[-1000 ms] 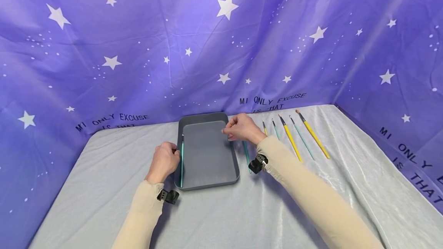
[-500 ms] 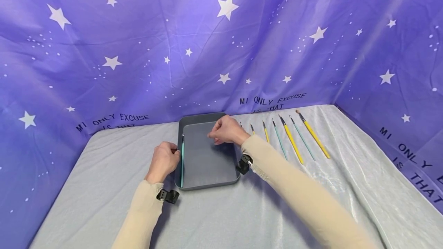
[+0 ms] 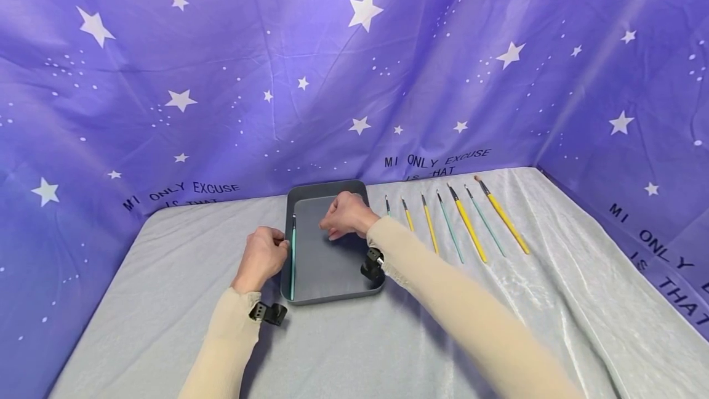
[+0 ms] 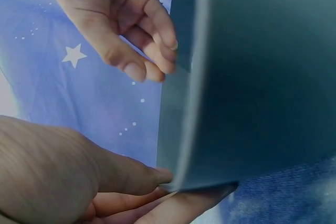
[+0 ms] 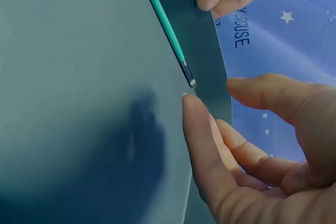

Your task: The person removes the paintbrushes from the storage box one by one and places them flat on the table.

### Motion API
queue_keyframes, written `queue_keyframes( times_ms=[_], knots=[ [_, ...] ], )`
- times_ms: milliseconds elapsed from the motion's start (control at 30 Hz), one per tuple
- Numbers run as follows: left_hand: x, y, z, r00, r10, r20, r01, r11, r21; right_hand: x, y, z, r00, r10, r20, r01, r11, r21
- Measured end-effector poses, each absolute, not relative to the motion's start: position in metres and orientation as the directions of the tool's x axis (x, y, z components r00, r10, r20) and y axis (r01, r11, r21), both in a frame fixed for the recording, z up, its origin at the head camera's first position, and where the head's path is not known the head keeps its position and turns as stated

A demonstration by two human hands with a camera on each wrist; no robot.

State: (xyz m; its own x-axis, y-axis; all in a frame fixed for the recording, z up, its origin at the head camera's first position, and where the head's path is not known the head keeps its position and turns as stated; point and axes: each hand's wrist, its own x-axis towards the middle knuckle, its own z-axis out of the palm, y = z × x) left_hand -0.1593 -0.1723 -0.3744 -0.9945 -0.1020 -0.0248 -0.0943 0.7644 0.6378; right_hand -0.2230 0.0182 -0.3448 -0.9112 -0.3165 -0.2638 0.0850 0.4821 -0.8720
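My left hand (image 3: 260, 258) pinches the left wall of a grey tray (image 3: 338, 276); in the left wrist view its thumb and fingers (image 4: 131, 174) lie on either side of the rim. A teal paintbrush (image 3: 293, 263) lies lengthwise inside the tray along that wall, bristles toward the far end. My right hand (image 3: 348, 214) hovers over the tray, right of the brush. In the right wrist view, its thumb and index finger stand apart with nothing between them, near the brush's bristle tip (image 5: 193, 83).
To the tray's right, several paintbrushes lie side by side on the grey cloth (image 3: 443, 325), among them a thick yellow paintbrush (image 3: 505, 220) at the far right and a thin teal paintbrush (image 3: 451, 229). A purple starry curtain (image 3: 310, 48) hangs close behind the tray.
My right hand has moved left from the tray's right rim to above its middle, uncovering paintbrushes on the right. The left hand, tray and teal brush have stayed put.
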Motion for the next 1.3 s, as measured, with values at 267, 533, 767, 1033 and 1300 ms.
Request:
queue_keyframes(
  times_ms=[267, 533, 767, 1033, 1300],
  knots=[
    [-0.159, -0.173, -0.372, -0.996, -0.075, -0.042, -0.085, 0.769, 0.634, -0.219, -0.001, -0.352, -0.901, -0.319, -0.295, 0.100, 0.508, -0.855],
    [-0.159, -0.174, -0.372, -0.996, -0.067, -0.050, -0.084, 0.774, 0.627, -0.213, -0.021, -0.356, -0.882, -0.352, -0.313, 0.090, 0.526, -0.846],
    [-0.159, -0.174, -0.371, -0.997, -0.046, -0.058, -0.073, 0.770, 0.634, -0.210, -0.036, -0.361, -0.871, -0.356, -0.338, 0.107, 0.534, -0.839],
    [-0.160, -0.174, -0.370, -0.998, -0.031, -0.061, -0.063, 0.771, 0.634, -0.210, -0.046, -0.366, -0.879, -0.316, -0.356, 0.137, 0.547, -0.825],
    [-0.159, -0.173, -0.369, -0.997, -0.035, -0.068, -0.070, 0.778, 0.625, -0.210, -0.045, -0.371, -0.846, -0.343, -0.407, 0.228, 0.458, -0.860]
  ],
)
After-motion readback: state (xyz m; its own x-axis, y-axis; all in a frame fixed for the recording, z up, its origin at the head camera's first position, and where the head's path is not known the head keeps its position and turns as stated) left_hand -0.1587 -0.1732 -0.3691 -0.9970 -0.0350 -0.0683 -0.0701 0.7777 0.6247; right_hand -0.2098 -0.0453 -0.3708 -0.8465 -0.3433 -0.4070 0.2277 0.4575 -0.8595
